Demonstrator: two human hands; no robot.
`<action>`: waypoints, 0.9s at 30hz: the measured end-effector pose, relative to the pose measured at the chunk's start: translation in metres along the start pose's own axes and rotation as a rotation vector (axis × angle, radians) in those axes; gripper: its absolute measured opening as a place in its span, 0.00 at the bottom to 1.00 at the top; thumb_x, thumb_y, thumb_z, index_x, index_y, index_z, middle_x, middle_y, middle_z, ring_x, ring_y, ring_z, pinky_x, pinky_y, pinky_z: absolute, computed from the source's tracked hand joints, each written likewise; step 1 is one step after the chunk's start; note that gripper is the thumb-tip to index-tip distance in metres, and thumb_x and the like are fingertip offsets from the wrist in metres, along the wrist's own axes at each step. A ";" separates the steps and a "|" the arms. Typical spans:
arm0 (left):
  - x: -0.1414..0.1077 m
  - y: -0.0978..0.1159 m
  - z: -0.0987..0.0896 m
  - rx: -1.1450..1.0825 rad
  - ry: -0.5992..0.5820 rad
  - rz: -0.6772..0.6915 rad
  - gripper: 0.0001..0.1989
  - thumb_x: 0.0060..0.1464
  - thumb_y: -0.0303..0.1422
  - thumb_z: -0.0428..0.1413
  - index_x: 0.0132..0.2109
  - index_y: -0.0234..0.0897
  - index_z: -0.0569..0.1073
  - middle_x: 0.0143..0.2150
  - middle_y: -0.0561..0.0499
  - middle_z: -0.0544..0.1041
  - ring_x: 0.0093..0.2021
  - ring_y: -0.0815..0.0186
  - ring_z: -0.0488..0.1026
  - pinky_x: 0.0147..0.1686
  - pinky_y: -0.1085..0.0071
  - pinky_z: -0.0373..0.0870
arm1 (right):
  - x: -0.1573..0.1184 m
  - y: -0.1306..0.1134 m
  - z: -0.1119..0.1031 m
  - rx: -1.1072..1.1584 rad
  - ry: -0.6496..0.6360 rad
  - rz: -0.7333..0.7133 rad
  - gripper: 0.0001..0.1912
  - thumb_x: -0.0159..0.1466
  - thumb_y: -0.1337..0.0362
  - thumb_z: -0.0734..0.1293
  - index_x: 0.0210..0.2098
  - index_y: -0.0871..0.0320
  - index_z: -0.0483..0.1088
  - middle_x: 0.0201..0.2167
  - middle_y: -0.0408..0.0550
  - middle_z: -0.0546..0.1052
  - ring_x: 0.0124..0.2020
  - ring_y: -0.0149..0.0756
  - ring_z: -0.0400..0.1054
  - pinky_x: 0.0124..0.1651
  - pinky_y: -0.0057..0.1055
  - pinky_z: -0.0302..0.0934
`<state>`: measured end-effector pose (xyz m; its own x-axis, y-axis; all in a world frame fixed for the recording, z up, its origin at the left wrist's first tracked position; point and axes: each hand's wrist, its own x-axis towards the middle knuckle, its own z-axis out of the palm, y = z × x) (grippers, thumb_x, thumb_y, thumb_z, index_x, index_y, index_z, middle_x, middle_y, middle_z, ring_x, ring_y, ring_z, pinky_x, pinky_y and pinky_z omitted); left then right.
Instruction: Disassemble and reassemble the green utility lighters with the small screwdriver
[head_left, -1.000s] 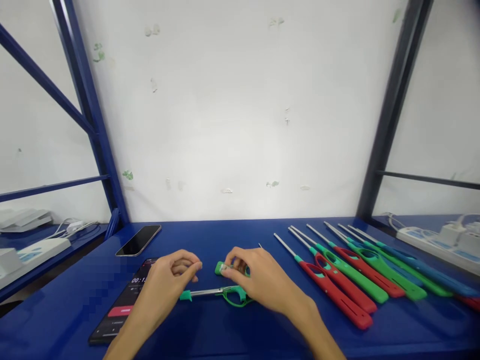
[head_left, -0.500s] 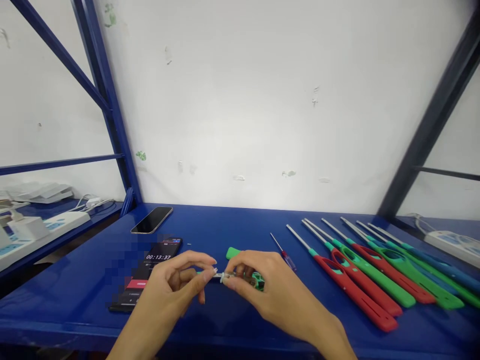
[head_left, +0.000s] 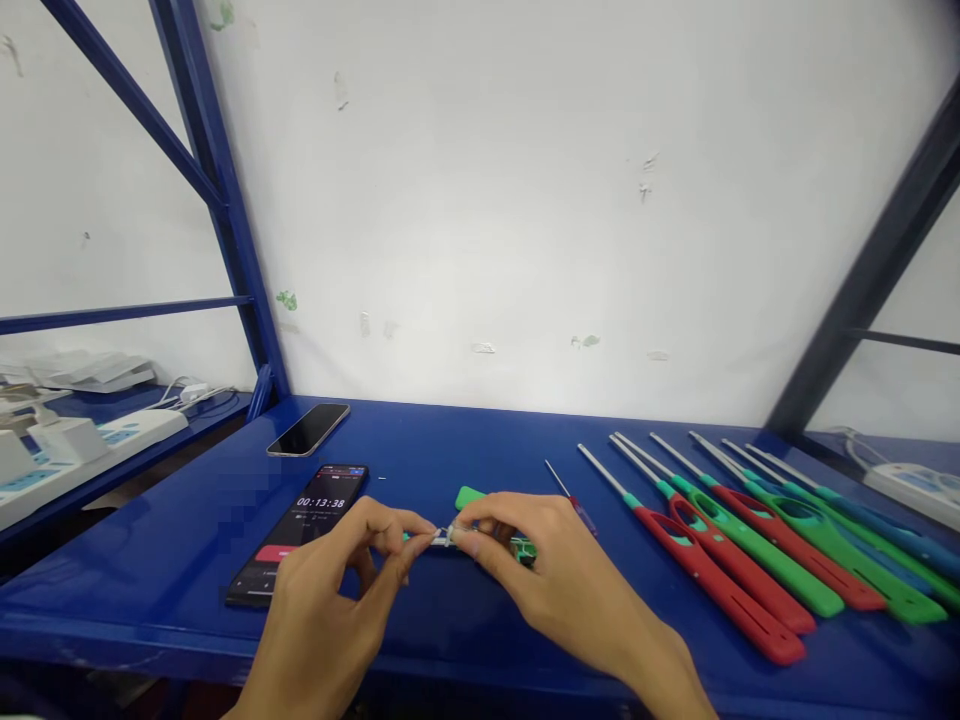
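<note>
My left hand [head_left: 352, 575] pinches the tip of a small whitish part whose kind is hard to make out. Fingertip to fingertip with it, my right hand [head_left: 536, 565] is closed on a small translucent fitting [head_left: 451, 536]. The two pieces meet or nearly meet between my hands; I cannot tell whether they are joined. Behind and under my right hand lies a green lighter body [head_left: 469, 496], largely covered, with some green and dark parts [head_left: 523, 550] showing below the palm. A screwdriver [head_left: 574, 502] with a red and clear handle rests right of this hand.
Several long-nosed lighters, including a red one [head_left: 712, 580] and a green one [head_left: 765, 550], fan out at the right of the blue table [head_left: 450, 640]. A phone [head_left: 319, 520] showing a timer lies left; a second phone [head_left: 309, 430] lies behind it. Power strips flank the table.
My left fingertips have moved right, close to the right ones, and their small part now meets or nearly meets the fitting. The view has shifted slightly.
</note>
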<state>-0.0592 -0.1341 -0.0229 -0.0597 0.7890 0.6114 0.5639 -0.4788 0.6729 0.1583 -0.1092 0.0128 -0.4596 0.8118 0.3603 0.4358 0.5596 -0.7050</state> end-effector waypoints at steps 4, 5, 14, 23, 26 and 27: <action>-0.003 0.002 0.001 0.027 0.037 0.071 0.14 0.65 0.39 0.60 0.31 0.43 0.66 0.37 0.54 0.84 0.30 0.65 0.79 0.25 0.73 0.73 | 0.001 -0.002 -0.001 -0.024 -0.016 -0.042 0.16 0.77 0.57 0.61 0.39 0.51 0.78 0.36 0.41 0.82 0.36 0.33 0.73 0.41 0.30 0.60; -0.003 0.003 0.001 0.030 0.046 0.084 0.14 0.65 0.38 0.60 0.31 0.43 0.66 0.36 0.54 0.83 0.31 0.66 0.79 0.26 0.73 0.73 | 0.001 -0.002 0.000 -0.038 -0.018 -0.049 0.19 0.78 0.57 0.59 0.36 0.53 0.76 0.33 0.40 0.80 0.34 0.32 0.72 0.40 0.29 0.59; -0.002 0.014 0.001 0.069 0.130 0.253 0.18 0.66 0.31 0.59 0.31 0.43 0.60 0.34 0.56 0.82 0.37 0.66 0.80 0.35 0.70 0.73 | 0.001 -0.001 0.013 0.181 -0.092 0.096 0.31 0.78 0.45 0.53 0.26 0.56 0.65 0.20 0.38 0.70 0.17 0.25 0.65 0.31 0.25 0.59; -0.004 0.018 -0.001 0.121 0.175 0.421 0.19 0.65 0.24 0.58 0.32 0.44 0.56 0.37 0.61 0.84 0.35 0.68 0.78 0.34 0.70 0.74 | -0.003 -0.009 0.012 0.430 -0.165 0.111 0.30 0.77 0.43 0.54 0.36 0.57 0.75 0.21 0.37 0.70 0.16 0.23 0.65 0.22 0.21 0.58; -0.005 0.017 -0.002 0.169 0.213 0.433 0.21 0.65 0.25 0.58 0.31 0.43 0.54 0.37 0.61 0.85 0.35 0.68 0.78 0.34 0.70 0.74 | -0.004 -0.010 0.007 0.497 -0.162 0.130 0.30 0.76 0.42 0.55 0.37 0.57 0.75 0.21 0.37 0.69 0.15 0.23 0.64 0.21 0.20 0.57; -0.005 0.017 -0.003 0.177 0.222 0.446 0.21 0.65 0.25 0.58 0.31 0.43 0.54 0.37 0.61 0.85 0.35 0.69 0.78 0.34 0.71 0.74 | -0.005 -0.010 0.006 0.503 -0.160 0.138 0.30 0.76 0.41 0.55 0.37 0.57 0.75 0.21 0.36 0.69 0.15 0.23 0.64 0.21 0.20 0.57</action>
<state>-0.0520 -0.1469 -0.0132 0.0551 0.4140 0.9086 0.7035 -0.6619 0.2589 0.1518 -0.1197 0.0144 -0.5535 0.8145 0.1738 0.0943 0.2687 -0.9586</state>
